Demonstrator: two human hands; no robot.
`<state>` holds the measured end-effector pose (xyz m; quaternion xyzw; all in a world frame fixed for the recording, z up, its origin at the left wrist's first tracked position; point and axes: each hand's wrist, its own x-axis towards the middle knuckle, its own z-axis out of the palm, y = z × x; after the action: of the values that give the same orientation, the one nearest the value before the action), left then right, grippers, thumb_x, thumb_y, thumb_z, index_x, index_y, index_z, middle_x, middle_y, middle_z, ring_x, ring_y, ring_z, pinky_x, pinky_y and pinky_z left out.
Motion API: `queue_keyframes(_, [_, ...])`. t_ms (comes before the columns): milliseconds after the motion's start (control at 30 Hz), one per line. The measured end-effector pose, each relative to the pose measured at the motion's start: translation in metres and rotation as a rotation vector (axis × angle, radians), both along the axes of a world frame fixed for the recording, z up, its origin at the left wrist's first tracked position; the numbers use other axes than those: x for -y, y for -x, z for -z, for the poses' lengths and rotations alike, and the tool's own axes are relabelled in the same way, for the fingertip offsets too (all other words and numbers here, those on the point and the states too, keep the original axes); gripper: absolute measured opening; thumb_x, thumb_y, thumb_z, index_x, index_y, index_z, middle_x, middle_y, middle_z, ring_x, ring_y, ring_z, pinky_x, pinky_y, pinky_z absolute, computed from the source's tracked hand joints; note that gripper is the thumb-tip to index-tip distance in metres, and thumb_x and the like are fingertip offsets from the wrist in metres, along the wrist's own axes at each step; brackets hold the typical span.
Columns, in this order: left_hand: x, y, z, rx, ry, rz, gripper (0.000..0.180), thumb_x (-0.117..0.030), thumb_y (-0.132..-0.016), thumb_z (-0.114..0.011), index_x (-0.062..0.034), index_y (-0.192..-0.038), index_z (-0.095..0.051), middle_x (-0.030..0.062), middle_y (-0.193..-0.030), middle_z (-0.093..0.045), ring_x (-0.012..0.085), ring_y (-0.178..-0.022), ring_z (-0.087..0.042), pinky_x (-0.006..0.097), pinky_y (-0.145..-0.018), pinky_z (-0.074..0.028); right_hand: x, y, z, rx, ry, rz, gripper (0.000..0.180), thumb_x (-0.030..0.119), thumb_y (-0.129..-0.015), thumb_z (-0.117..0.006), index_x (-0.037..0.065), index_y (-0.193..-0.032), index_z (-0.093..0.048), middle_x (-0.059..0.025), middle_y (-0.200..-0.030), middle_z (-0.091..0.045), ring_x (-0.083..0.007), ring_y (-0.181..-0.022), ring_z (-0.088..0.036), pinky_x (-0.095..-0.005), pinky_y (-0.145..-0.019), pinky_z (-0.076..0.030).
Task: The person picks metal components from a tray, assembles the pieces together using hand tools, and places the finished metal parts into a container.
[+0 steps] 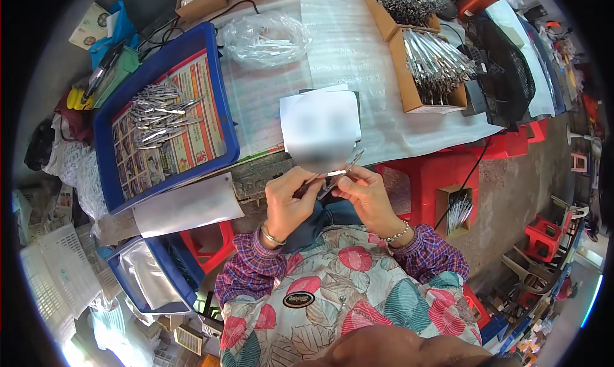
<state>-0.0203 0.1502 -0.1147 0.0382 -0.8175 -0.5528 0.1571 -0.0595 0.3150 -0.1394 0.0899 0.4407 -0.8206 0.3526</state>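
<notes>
Close together at the table's front edge, my left hand (291, 199) and my right hand (366, 197) are both closed on slim, shiny metal pieces. A bright silver piece (335, 173) runs from the left fingertips toward the right hand. Another thin metal piece (354, 160) sticks up from between my right thumb and fingers. Whether the two are joined I cannot tell, as my fingers hide parts of them. Just beyond the hands lies a small stack of white sheets (320, 121). A blue tray (233, 133) on the left holds a heap of similar slim metal pieces (160, 114).
A clear plastic bag (265, 39) with metal pieces lies at the back. Cardboard boxes (441, 108) of slim metal parts stand at the right, near a black mesh basket (505, 66). Red stools (425, 175) stand under the table's right side. A blue bin (176, 265) sits below left.
</notes>
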Motion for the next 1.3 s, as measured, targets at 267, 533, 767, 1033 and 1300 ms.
queue_keyframes(267, [0.007,0.003,0.002,-0.003,0.012,0.002,0.016,0.006,-0.072,-0.066,-0.0021,-0.086,-0.066,0.0073,-0.07,-0.061,0.0142,-0.055,-0.058,0.023,-0.049,-0.043,0.007,0.001,0.009,-0.037,0.015,0.015,0.027,0.007,-0.086,-0.065,-0.001,-0.112,-0.062,-0.0041,-0.1,-0.063,-0.0112,-0.087,-0.06,-0.0294,-0.077,-0.055])
queue_keyframes(533, [0.007,0.003,0.005,-0.06,0.058,0.006,0.02,0.006,-0.069,-0.067,-0.0045,-0.086,-0.067,0.0073,-0.071,-0.062,0.0187,-0.056,-0.06,0.026,-0.05,-0.045,0.012,-0.001,0.01,-0.108,-0.019,0.085,0.022,0.003,-0.085,-0.064,-0.003,-0.106,-0.064,-0.0058,-0.101,-0.062,-0.0131,-0.087,-0.061,-0.0294,-0.077,-0.056])
queue_keyframes(767, [-0.002,0.0,0.011,-0.154,0.133,0.086,0.029,0.005,-0.07,-0.067,-0.0018,-0.098,-0.063,0.0115,-0.09,-0.065,0.0258,-0.07,-0.064,0.032,-0.059,-0.051,0.007,0.003,0.008,-0.142,-0.089,0.129,0.021,-0.002,-0.084,-0.063,-0.004,-0.105,-0.065,-0.0062,-0.102,-0.06,-0.013,-0.088,-0.061,-0.0264,-0.077,-0.053])
queue_keyframes(1033, [-0.007,-0.008,0.021,-0.219,0.353,0.105,0.037,0.001,-0.068,-0.066,-0.0011,-0.104,-0.06,0.0115,-0.095,-0.064,0.0253,-0.072,-0.064,0.032,-0.06,-0.051,0.005,0.007,0.002,-0.16,-0.105,0.091,0.019,-0.002,-0.086,-0.061,-0.003,-0.104,-0.064,-0.0037,-0.097,-0.061,-0.0114,-0.085,-0.062,-0.0227,-0.076,-0.051])
queue_keyframes(1300, [-0.008,-0.004,0.016,-0.203,0.303,0.118,0.037,0.003,-0.067,-0.065,-0.0023,-0.103,-0.061,0.0094,-0.092,-0.064,0.0243,-0.073,-0.064,0.031,-0.06,-0.051,0.004,0.01,0.002,-0.114,-0.066,0.087,0.017,-0.001,-0.087,-0.06,-0.003,-0.103,-0.065,-0.0041,-0.095,-0.063,-0.0125,-0.085,-0.062,-0.024,-0.076,-0.052])
